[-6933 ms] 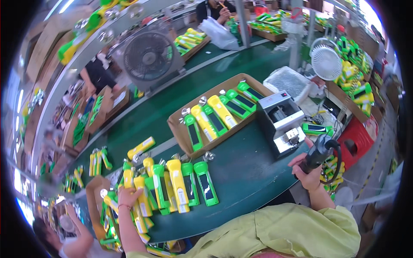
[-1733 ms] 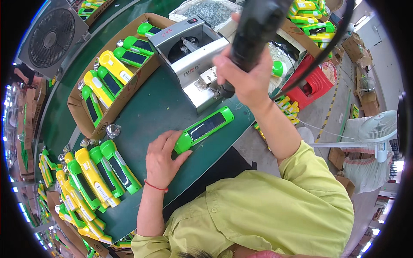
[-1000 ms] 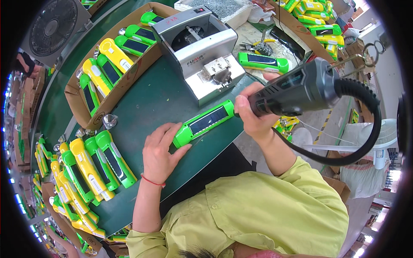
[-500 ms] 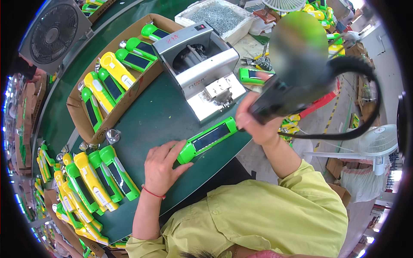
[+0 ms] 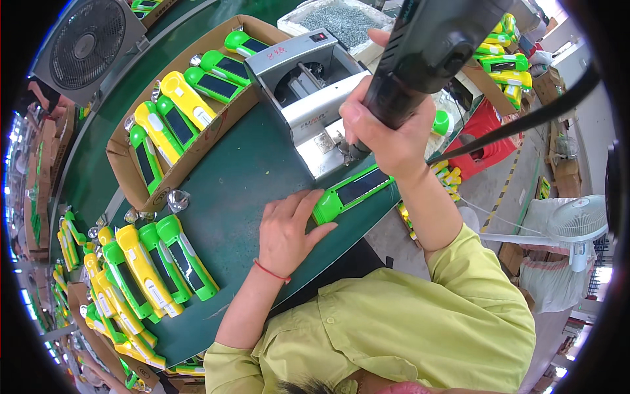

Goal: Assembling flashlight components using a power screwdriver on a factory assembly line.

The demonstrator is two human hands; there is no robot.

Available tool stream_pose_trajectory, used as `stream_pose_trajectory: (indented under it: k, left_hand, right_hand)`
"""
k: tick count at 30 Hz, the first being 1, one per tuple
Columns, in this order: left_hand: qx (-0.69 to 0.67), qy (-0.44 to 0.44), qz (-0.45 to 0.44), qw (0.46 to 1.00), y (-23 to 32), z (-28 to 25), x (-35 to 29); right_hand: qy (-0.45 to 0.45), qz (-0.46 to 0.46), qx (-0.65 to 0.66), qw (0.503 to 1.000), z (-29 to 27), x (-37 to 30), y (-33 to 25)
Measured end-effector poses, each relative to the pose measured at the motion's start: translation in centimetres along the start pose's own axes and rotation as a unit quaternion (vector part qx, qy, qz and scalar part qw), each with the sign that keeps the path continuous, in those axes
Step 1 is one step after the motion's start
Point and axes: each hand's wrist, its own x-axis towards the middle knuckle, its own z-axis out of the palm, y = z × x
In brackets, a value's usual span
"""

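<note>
My left hand (image 5: 285,233) has its fingers and thumb closed around the near end of a green solar flashlight (image 5: 357,187), which lies slanted by the table's front edge. My right hand (image 5: 397,134) grips a black power screwdriver (image 5: 426,59) with a black cord or strap (image 5: 518,125). It is over the outlet side of a silver screw feeder (image 5: 308,88). The driver's tip is mostly hidden by the hand, close to the feeder's front. The flashlight's far end lies just below my right wrist.
A cardboard box (image 5: 118,164) of green and yellow flashlights stands behind left. More flashlights (image 5: 147,269) lie in a row at left, beside a loose reflector cup (image 5: 178,199). A foam tray of screws (image 5: 338,26) sits behind the feeder. A white fan (image 5: 577,220) stands right.
My right hand has lifted the screwdriver up and left, from near the flashlight's far end to the feeder's front. My left hand and the flashlight have shifted right.
</note>
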Motion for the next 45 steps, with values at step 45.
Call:
stream_pose_trajectory:
  k: [45]
  left_hand:
    - [0.034, 0.050, 0.012, 0.998, 0.0, 0.0, 0.4]
  right_hand:
    - [0.132, -0.020, 0.092, 0.987, -0.8, -1.8, -2.1]
